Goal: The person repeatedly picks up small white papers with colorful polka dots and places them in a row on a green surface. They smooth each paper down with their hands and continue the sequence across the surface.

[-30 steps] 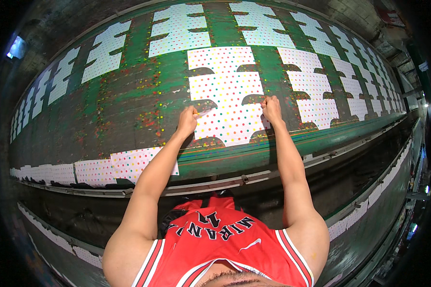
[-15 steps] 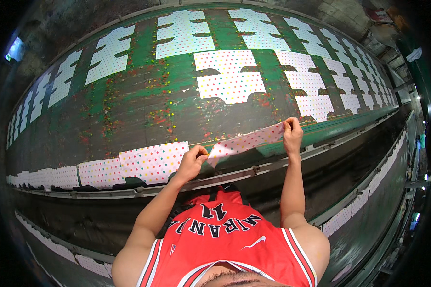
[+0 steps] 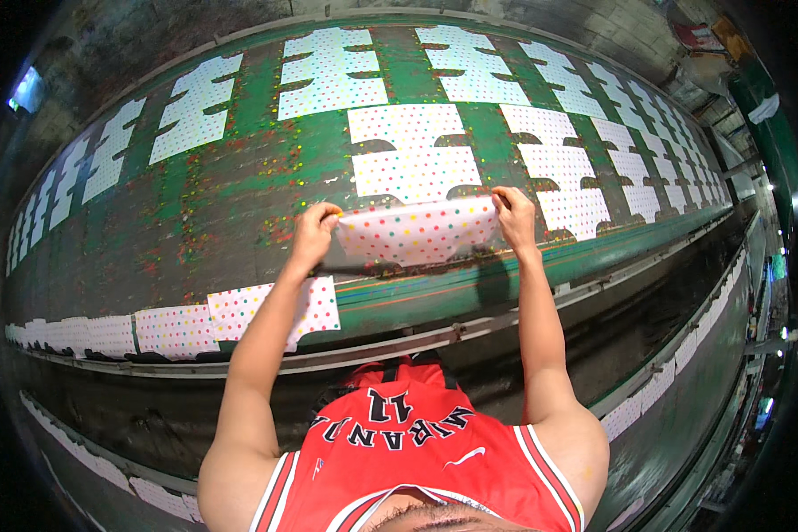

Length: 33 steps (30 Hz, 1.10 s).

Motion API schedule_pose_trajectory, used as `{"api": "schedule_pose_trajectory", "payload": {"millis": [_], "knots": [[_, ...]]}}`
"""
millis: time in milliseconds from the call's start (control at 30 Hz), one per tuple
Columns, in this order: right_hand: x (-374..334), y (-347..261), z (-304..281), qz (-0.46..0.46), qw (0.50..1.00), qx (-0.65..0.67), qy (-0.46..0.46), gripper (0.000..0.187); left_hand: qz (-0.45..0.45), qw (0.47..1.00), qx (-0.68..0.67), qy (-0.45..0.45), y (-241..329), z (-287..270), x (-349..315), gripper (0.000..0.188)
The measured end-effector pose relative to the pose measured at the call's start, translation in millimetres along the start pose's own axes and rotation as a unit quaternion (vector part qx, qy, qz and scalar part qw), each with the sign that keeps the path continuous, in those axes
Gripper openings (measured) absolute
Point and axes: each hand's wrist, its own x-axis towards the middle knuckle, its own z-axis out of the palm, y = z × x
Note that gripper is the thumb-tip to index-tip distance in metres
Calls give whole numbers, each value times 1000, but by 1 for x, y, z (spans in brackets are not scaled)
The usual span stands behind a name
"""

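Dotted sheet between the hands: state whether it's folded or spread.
Spread: the dotted sheet stretches from left hand to right hand, its dotted face showing below the held edge.

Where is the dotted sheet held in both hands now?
In the head view, the dotted sheet is near the centre, between the left hand and the right hand, over the near side of the green table.

The long tabletop [image 3: 230, 253] was green and dark, with tiny bright specks [image 3: 191, 208] on it. White sheets with colored dots lay flat there. A far row [image 3: 332, 89] curved from 9 to 2 o'clock. A middle sheet [image 3: 417, 168] lay at 12, a nearer row [image 3: 563, 191] at 2, and edge sheets [image 3: 176, 330] at 8.
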Motion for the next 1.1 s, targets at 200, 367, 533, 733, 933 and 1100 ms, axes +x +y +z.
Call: {"api": "schedule_pose_trajectory", "payload": {"millis": [200,367,533,733,933,1100], "knots": [[100,67,45,15,999,7,-43,12,-16,997,58,47,-26,38,110,14],[176,117,93,27,998,-1,-63,10,-43,990,102,91,-51,62,198,14],[236,154,138,7,997,-33,-63,10,-56,984,117,125,-70,75,272,16],[280,184,181,15,995,-51,-90,15,-88,972,182,118,-99,86,332,16],[294,207,211,22,991,-77,-108,16,-66,961,242,115,-122,95,355,13],[297,213,221,-49,986,-125,-101,16,-22,947,310,82,-123,93,352,10]]}}
